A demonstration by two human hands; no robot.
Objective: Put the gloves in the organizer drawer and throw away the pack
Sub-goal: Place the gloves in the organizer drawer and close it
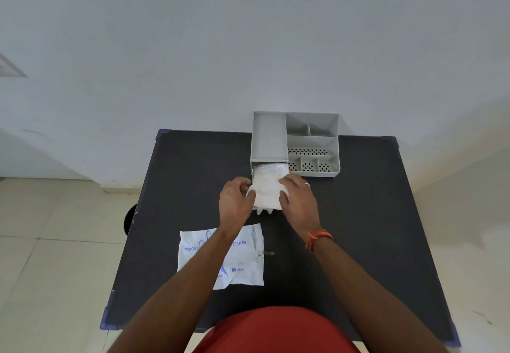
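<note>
A grey organizer (pixel 311 142) stands at the far edge of the black table (pixel 358 214). Its drawer is pulled out toward me at the lower left of the organizer. A stack of translucent white gloves (pixel 267 184) lies in the drawer, some fingertips hanging over its near edge. My left hand (pixel 236 198) grips the left side of the stack and my right hand (pixel 299 198) presses on the right side. The flat white glove pack (pixel 242 258) with blue print lies on the table nearer to me, partly under my left forearm.
A dark round object (pixel 129 218) shows on the tiled floor just past the table's left edge. The white wall rises right behind the organizer. The table has blue corner guards (pixel 161 133).
</note>
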